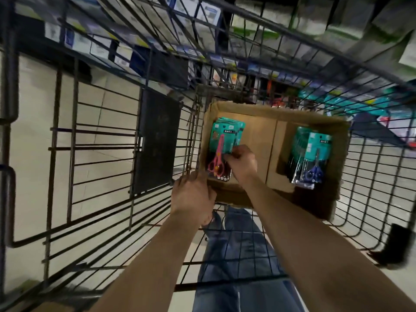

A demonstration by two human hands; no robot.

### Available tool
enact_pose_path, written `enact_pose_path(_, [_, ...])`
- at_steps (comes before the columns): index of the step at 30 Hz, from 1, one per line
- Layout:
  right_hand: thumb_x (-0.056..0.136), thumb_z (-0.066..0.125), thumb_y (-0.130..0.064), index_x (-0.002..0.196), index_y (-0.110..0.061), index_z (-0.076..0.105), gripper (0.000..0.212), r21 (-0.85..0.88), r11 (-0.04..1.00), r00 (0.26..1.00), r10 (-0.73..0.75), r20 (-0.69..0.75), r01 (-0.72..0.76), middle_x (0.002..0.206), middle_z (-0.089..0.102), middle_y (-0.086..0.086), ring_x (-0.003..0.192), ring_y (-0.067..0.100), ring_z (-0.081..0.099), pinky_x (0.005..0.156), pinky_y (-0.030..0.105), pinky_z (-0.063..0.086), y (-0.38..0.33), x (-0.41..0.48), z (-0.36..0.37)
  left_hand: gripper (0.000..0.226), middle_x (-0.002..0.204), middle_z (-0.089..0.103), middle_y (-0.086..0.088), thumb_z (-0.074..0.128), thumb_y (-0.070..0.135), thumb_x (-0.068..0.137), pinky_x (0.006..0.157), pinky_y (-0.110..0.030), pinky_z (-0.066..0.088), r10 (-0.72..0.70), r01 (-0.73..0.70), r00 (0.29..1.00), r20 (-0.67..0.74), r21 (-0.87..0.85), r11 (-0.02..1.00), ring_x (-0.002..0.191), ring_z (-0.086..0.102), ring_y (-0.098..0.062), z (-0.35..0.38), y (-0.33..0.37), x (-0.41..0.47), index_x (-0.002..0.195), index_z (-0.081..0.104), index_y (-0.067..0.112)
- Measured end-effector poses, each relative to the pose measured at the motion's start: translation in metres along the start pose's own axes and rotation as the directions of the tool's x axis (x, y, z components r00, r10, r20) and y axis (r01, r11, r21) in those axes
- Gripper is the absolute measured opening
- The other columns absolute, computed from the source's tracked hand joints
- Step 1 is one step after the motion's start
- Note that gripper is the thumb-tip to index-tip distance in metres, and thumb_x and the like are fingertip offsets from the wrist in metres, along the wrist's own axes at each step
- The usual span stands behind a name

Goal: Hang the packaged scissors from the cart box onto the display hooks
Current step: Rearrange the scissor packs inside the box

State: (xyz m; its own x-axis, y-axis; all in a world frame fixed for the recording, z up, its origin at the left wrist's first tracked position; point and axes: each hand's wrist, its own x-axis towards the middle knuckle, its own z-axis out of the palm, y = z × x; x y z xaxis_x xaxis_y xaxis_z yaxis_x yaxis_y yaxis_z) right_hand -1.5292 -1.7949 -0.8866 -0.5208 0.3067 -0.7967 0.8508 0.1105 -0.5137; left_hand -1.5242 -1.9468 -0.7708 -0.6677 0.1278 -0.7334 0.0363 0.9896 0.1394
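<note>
Pink scissors pack [219, 140], brown cardboard box [270, 110]

Cardboard box [256, 140]: plain brown;
Left stack [221, 134] in the box: teal cards, pink scissors [218, 161];
Right stack [319, 143] in the box: teal cards, blue scissors [314, 172];
Cart [157, 140] around the box: black wire grid;
Floor [33, 131] beneath the box: pale beige tiles;
Trousers [238, 244] below the box: blue denim
</note>
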Motion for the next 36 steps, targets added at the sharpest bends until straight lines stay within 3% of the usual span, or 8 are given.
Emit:
enact_pose_path(5, [0.093,0.071,-0.028,0.125,-0.024,0.063,0.033,0.044,0.999,0.994,0.02,0.108,-0.025,0.105,0.07,-0.007,0.077,-0.003,0.064,0.046,0.006,0.045,-0.003,0.011,0.001,0.053,0.138,0.059,-0.001,0.051,0.034,0.101,0.115,-0.045,0.043,0.031,-0.031,0.999,-0.018,-0.005,0.999,0.13,0.056,-0.025,0.009,0.009,0.0,0.151,0.038,0.027])
enact_pose_path(12, [0.087,0.074,-0.006,0.103,-0.018,0.071,0.02,0.4,0.915,0.998,0.026,0.064,-0.05,0.1,0.075,-0.004,0.094,0.012,0.073,0.073,0.024,0.056,0.009,0.008,-0.035,0.041,0.14,0.059,-0.002,0.053,0.036,0.099,0.116,-0.047,0.042,0.001,-0.001,1.0,0.009,-0.016,1.0,0.13,0.057,-0.025,0.018,0.025,0.012,0.139,0.049,0.026])
enact_pose_path(15, [0.084,0.074,-0.002,0.093,-0.019,0.069,0.02,0.47,0.877,0.995,0.093,0.033,-0.097,0.096,0.074,-0.002,0.094,0.019,0.07,0.077,0.03,0.054,0.018,0.011,-0.059,0.041,0.136,0.059,-0.004,0.053,0.037,0.102,0.101,-0.041,0.052,0.004,-0.004,1.0,0.01,0.012,1.0,0.122,0.061,-0.025,0.019,0.041,0.023,0.141,0.049,0.024])
enact_pose_path(18, [0.087,0.076,-0.011,0.11,-0.013,0.072,0.023,0.403,0.913,0.997,0.056,0.045,-0.07,0.101,0.076,0.004,0.092,0.023,0.075,0.069,0.029,0.059,0.034,0.019,-0.077,0.047,0.124,0.062,-0.008,0.048,0.04,0.106,0.076,-0.033,0.05,-0.005,0.005,1.0,0.024,0.007,1.0,0.11,0.065,-0.025,0.023,0.054,0.041,0.148,0.042,0.02])
enact_pose_path(21, [0.09,0.076,-0.019,0.112,-0.014,0.071,0.023,0.368,0.928,0.997,0.025,0.069,-0.049,0.102,0.078,0.004,0.092,0.024,0.077,0.074,0.036,0.061,0.044,0.026,-0.09,0.058,0.142,0.054,-0.012,0.048,0.04,0.104,0.1,-0.046,0.053,-0.017,0.017,1.0,0.004,-0.089,0.996,0.127,0.058,-0.031,0.034,0.055,0.066,0.156,0.03,0.02])
enact_pose_path(24, [0.092,0.074,-0.016,0.111,-0.012,0.071,0.02,0.377,0.925,0.997,0.018,0.074,-0.045,0.092,0.079,-0.002,0.084,0.017,0.078,0.07,0.031,0.06,0.046,0.031,-0.095,0.07,0.165,0.031,-0.013,0.052,0.036,0.103,0.12,-0.05,0.035,-0.087,0.088,0.996,0.016,-0.077,0.993,0.148,0.038,-0.033,0.045,0.055,0.091,0.163,0.02,0.02])
enact_pose_path(31, [0.092,0.072,-0.015,0.106,-0.011,0.07,0.015,0.389,0.917,0.992,0.041,0.118,-0.085,0.095,0.079,0.003,0.085,0.02,0.078,0.071,0.036,0.062,0.05,0.034,-0.096,0.053,0.158,0.033,-0.016,0.057,0.031,0.103,0.116,-0.046,0.037,-0.17,0.167,0.982,-0.086,-0.042,0.985,0.142,0.04,-0.035,0.067,0.066,0.114,0.151,0.038,0.017])
enact_pose_path(36, [0.087,0.074,-0.006,0.096,-0.018,0.074,0.015,0.383,0.916,0.991,0.08,0.107,-0.115,0.081,0.079,-0.004,0.075,0.016,0.077,0.066,0.03,0.058,0.059,0.039,-0.092,0.066,0.148,0.044,-0.014,0.071,0.034,0.095,0.111,-0.044,0.039,-0.172,0.158,0.973,-0.151,-0.104,0.982,0.135,0.046,-0.033,0.077,0.065,0.12,0.149,0.038,0.016])
